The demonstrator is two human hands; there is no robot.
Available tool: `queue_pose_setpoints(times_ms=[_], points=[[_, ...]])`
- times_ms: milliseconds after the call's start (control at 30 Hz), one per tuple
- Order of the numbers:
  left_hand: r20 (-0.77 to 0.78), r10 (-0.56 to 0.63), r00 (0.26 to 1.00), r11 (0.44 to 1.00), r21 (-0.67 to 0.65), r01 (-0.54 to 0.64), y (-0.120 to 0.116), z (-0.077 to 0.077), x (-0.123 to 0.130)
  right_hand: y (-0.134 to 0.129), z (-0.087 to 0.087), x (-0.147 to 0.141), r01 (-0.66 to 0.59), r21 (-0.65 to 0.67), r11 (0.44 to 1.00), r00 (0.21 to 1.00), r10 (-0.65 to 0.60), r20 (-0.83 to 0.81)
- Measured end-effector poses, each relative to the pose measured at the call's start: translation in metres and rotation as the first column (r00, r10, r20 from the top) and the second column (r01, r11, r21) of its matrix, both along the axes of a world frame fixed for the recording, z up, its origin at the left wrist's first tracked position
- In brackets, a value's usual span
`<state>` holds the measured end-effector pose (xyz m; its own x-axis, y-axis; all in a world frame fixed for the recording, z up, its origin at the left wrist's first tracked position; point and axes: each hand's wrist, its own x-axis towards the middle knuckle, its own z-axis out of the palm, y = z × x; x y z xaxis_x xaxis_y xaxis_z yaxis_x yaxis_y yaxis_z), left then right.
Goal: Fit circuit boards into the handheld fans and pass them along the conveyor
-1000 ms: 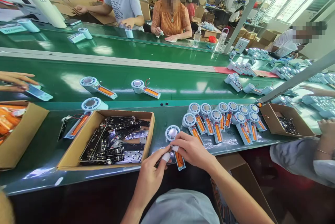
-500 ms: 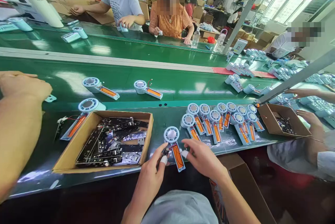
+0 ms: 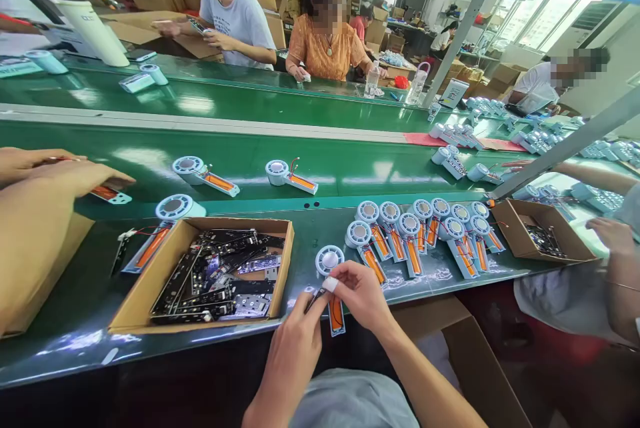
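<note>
"Right hand [image 3: 361,296] has closed in, fingertips together beside the left hand [image 3: 294,341]: both work at one spot!"
"Left?"
"Pinching a dark strip [image 3: 315,298]. What the right pinches, can't tell."
"The fan [image 3: 329,259]?"
"Head just beyond the fingers, handle partly hidden behind the right hand."

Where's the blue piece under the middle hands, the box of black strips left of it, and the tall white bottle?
Blue piece [image 3: 329,259]: head view, on its round top.
Box of black strips [image 3: 150,288]: head view, inside its left wall.
Tall white bottle [image 3: 91,29]: head view, on its side.
</note>
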<state>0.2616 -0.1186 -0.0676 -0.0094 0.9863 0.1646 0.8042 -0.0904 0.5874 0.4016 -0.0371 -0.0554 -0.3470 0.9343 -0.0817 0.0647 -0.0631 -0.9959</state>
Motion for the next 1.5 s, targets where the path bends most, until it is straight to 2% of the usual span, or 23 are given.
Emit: queue_pose_setpoints(times_ms=[100,200,267,367,433,500,567,700,767,867,967,1100,1200,1300,1367,1433,1500], points=[[0.241,0.024,0.97,1.0,-0.007,-0.023,0.002,0.002,-0.002,-0.005,-0.001,0.002,-0.068,0.158,0.985,0.996,0.058,0.069],[0.459,0.069,0.886,0.994,-0.108,-0.021,0.002,0.001,-0.002,-0.007,0.001,0.01,-0.174,0.319,0.932,0.981,0.135,0.14],[0.542,0.129,0.831,0.986,-0.163,-0.046,0.003,0.0,0.001,-0.007,0.002,0.013,-0.162,0.325,0.932,0.98,0.112,0.165],[0.598,0.224,0.769,0.969,-0.222,-0.11,0.004,0.0,0.006,-0.007,0.002,0.013,-0.113,0.256,0.96,0.977,0.06,0.206],[0.622,0.27,0.735,0.958,-0.248,-0.142,0.005,0.001,0.007,-0.008,0.002,0.012,-0.132,0.244,0.961,0.97,0.074,0.233],[0.62,0.294,0.728,0.951,-0.263,-0.161,0.005,0.003,0.008,-0.01,0.003,0.011,-0.167,0.277,0.946,0.964,0.098,0.247],[0.587,0.301,0.752,0.948,-0.27,-0.168,0.005,0.006,0.008,-0.012,0.005,0.011,-0.198,0.344,0.918,0.956,0.103,0.275],[0.526,0.288,0.8,0.953,-0.241,-0.185,0.005,0.012,0.009,-0.015,0.007,0.013,-0.308,0.531,0.789,0.895,0.052,0.442],[0.514,0.275,0.812,0.958,-0.215,-0.189,0.006,0.011,0.01,-0.016,0.008,0.013,-0.367,0.582,0.726,0.848,0.003,0.531],[0.521,0.276,0.807,0.961,-0.17,-0.219,0.006,0.006,0.011,-0.015,0.009,0.011,-0.385,0.616,0.688,0.807,-0.074,0.586],[0.526,0.31,0.792,0.95,-0.148,-0.274,0.004,0.0,0.012,-0.014,0.011,0.01,-0.384,0.632,0.673,0.78,-0.129,0.612],[0.482,0.263,0.836,0.965,-0.117,-0.236,0.001,-0.001,0.011,-0.013,0.02,0.008,-0.442,0.582,0.683,0.706,-0.135,0.695],[0.436,0.232,0.869,0.97,-0.036,-0.241,-0.001,-0.003,0.012,-0.012,0.025,0.005,-0.429,0.512,0.744,0.672,-0.115,0.731],[0.405,0.228,0.886,0.961,0.052,-0.271,-0.002,-0.006,0.012,-0.009,0.024,0.002,-0.352,0.45,0.821,0.713,-0.077,0.697],[0.406,0.224,0.886,0.962,0.053,-0.267,-0.002,-0.007,0.012,-0.007,0.023,0.001,-0.316,0.423,0.849,0.74,-0.059,0.67],[0.412,0.219,0.885,0.966,0.037,-0.256,-0.003,-0.007,0.012,-0.007,0.021,0.0,-0.34,0.443,0.83,0.724,-0.071,0.686],[0.404,0.21,0.89,0.966,0.056,-0.254,-0.004,-0.009,0.013,-0.01,0.019,-0.001,-0.415,0.493,0.764,0.666,-0.113,0.737]])
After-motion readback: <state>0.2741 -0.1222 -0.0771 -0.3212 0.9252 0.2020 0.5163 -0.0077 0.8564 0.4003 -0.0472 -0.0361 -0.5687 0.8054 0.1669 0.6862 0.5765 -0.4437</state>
